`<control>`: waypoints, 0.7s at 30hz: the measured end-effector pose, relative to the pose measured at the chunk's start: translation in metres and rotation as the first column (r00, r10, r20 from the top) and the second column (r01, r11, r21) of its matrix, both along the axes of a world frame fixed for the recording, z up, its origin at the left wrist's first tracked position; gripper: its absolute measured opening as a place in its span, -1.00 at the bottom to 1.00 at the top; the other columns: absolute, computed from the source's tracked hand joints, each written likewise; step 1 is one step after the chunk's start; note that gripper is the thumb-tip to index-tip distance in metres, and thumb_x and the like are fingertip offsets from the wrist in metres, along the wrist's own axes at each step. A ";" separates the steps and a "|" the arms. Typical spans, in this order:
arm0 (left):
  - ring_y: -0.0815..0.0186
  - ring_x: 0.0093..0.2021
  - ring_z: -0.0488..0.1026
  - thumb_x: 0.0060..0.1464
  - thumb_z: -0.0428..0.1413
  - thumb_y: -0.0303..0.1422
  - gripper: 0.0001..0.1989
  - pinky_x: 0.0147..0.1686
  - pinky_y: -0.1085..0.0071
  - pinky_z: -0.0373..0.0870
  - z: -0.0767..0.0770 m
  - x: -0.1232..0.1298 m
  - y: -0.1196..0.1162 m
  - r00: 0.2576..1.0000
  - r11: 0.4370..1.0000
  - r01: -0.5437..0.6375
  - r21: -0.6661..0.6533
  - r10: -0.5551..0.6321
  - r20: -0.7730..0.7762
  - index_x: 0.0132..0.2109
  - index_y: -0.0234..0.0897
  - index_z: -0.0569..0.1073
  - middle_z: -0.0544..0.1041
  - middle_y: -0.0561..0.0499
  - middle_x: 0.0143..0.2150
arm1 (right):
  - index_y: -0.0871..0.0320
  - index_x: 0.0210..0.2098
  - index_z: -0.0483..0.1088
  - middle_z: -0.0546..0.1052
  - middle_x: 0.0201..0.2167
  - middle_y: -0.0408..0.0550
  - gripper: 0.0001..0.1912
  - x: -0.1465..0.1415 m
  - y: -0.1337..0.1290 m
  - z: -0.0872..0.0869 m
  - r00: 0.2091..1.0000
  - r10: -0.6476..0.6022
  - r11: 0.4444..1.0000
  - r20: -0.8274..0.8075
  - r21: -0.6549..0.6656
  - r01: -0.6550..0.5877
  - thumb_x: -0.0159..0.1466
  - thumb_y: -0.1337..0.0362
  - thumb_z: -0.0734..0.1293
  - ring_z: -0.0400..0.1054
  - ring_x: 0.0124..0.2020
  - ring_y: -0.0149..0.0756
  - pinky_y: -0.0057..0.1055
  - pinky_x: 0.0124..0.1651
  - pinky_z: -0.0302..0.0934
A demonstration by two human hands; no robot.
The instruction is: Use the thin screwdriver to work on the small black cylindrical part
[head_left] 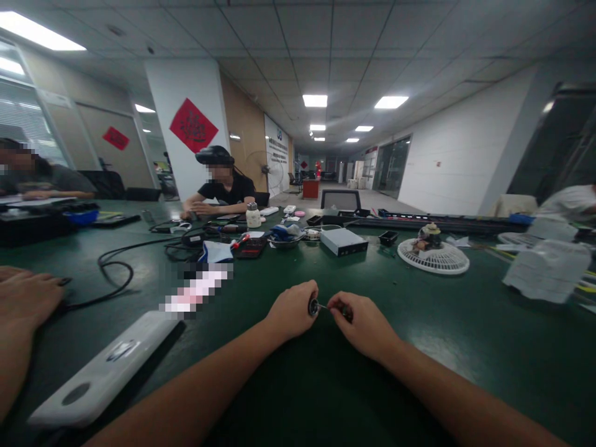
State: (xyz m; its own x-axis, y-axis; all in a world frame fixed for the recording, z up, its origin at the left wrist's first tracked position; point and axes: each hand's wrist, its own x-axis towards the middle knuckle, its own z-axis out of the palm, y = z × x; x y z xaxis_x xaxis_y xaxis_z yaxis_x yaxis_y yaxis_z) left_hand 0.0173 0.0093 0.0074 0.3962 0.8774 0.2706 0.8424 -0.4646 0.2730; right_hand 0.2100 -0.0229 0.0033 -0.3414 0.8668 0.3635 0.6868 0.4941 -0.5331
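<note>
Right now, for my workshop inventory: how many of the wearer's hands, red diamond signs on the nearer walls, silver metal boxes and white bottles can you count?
Wearer's hands, left hand and right hand: 2
Red diamond signs, pillar sign and wall sign: 2
Silver metal box: 1
White bottle: 1
Total: 6

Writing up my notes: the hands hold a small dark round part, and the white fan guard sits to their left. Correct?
No: the head view shows the white fan guard to the right of the left hand and right hand.

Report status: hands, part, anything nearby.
Left hand and right hand holding small dark round part on thin metal shaft. White plastic device to the left.
</note>
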 end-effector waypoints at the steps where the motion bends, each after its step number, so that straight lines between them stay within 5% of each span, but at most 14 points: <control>1: 0.30 -0.31 0.43 0.06 0.10 -0.42 -0.89 -0.44 0.42 0.15 0.000 0.000 0.000 1.000 1.000 0.005 0.001 -0.005 -0.006 -0.26 -0.20 0.29 0.49 0.04 -0.27 | 0.09 -0.19 0.49 0.57 -0.30 -0.11 -0.83 -0.001 -0.001 0.000 1.000 0.004 1.000 -0.002 0.003 -0.004 0.31 0.33 0.26 0.42 -0.35 -0.31 -0.41 -0.31 0.22; 7: 0.28 -0.30 0.44 0.04 0.11 -0.40 -0.88 -0.45 0.40 0.15 -0.003 -0.002 0.000 0.999 1.000 0.022 0.014 -0.021 -0.034 -0.26 -0.18 0.30 0.50 0.04 -0.26 | 0.07 -0.20 0.50 0.57 -0.31 -0.14 -0.83 -0.001 -0.002 0.003 0.994 0.108 0.994 0.009 0.020 -0.108 0.28 0.35 0.27 0.42 -0.35 -0.31 -0.41 -0.29 0.23; 21: 0.27 -0.26 0.44 0.05 0.11 -0.45 -0.89 -0.38 0.41 0.22 0.002 -0.003 0.001 0.998 0.997 0.046 0.053 -0.044 -0.053 -0.24 -0.18 0.37 0.51 0.04 -0.24 | 0.03 -0.17 0.47 0.58 -0.24 -0.12 -0.81 -0.006 -0.007 0.005 0.981 -0.047 0.996 0.188 0.086 0.031 0.29 0.34 0.25 0.45 -0.28 -0.27 -0.38 -0.24 0.20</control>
State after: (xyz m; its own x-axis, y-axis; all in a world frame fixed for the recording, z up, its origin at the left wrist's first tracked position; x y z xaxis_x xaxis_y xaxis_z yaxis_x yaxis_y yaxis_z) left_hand 0.0147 0.0106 0.0089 0.4496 0.8429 0.2957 0.8326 -0.5153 0.2030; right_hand 0.2044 -0.0299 0.0084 -0.3773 0.8508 0.3659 0.7914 0.5014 -0.3498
